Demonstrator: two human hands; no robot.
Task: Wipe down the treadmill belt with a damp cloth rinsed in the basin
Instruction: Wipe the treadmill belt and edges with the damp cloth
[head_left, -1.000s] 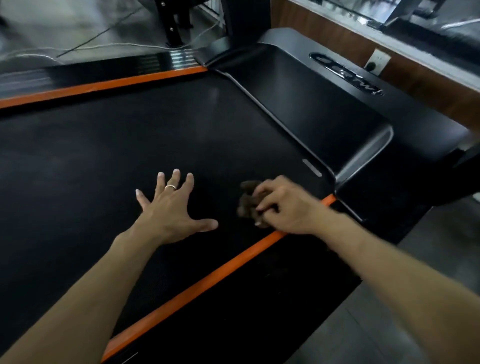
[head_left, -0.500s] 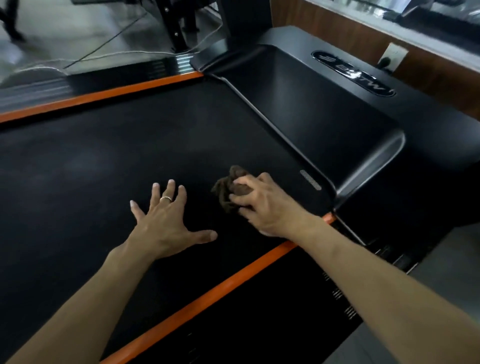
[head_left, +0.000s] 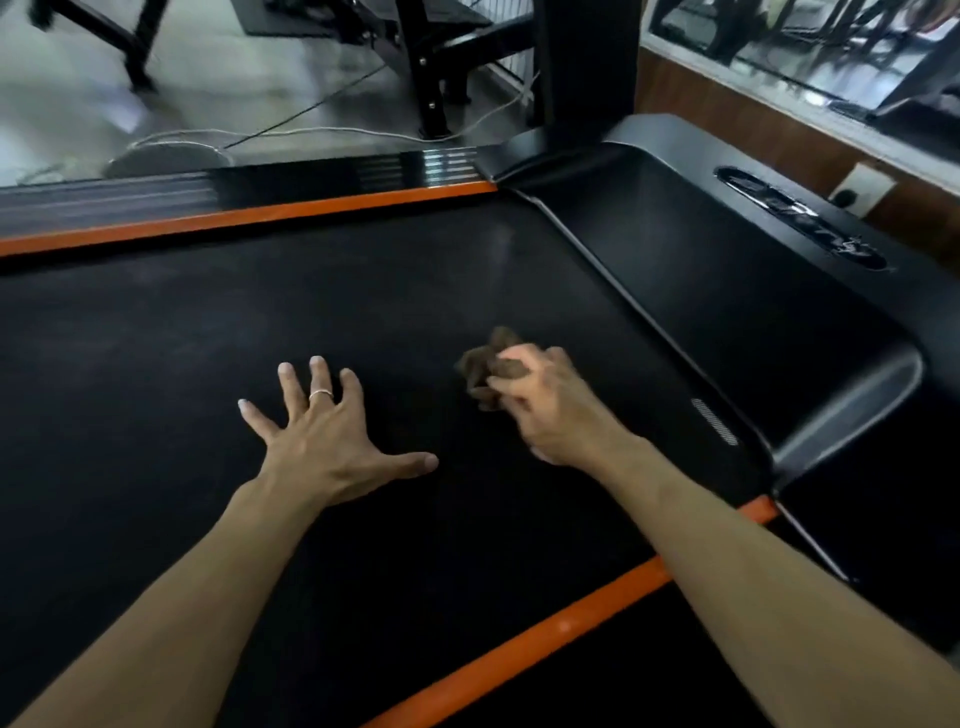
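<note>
The black treadmill belt (head_left: 218, 353) fills most of the view, edged by orange strips on its far and near sides. My right hand (head_left: 550, 410) grips a bunched brown cloth (head_left: 483, 369) and presses it onto the belt near the motor cover. My left hand (head_left: 322, 441) lies flat on the belt with fingers spread, a ring on one finger, about a hand's width left of the cloth. No basin is in view.
The glossy black motor cover (head_left: 737, 301) rises to the right of the belt, with an upright post (head_left: 582, 67) behind it. Cables (head_left: 291, 132) and black equipment legs (head_left: 431, 83) stand on the grey floor beyond the far rail. A wall socket (head_left: 862, 189) sits at the right.
My right hand has pushed the cloth from the near orange strip further onto the belt, away from me. My left hand has stayed planted in about the same spot.
</note>
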